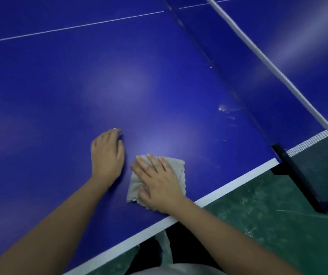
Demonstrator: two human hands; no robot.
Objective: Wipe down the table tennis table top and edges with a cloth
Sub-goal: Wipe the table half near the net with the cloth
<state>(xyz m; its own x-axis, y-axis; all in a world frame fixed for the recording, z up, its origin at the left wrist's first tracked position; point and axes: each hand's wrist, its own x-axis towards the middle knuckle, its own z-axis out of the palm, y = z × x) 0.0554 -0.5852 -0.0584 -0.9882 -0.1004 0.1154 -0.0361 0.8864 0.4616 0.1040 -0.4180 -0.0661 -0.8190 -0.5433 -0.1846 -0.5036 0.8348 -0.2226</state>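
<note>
The blue table tennis table top (79, 86) fills most of the view, with a white band (228, 187) along its near side edge. A grey folded cloth (177, 165) lies flat on the blue surface close to that edge. My right hand (159, 181) presses down on the cloth with straight, spread fingers. My left hand (107, 153) rests on the bare table just left of the cloth, fingers together and slightly bent, holding nothing.
The net (274, 100) with its white top cord (258, 50) runs across the table at the right. A black net clamp (290, 167) grips the table edge there. Pale smudges (226, 110) mark the surface near the net. Green floor (278, 225) lies beyond the edge.
</note>
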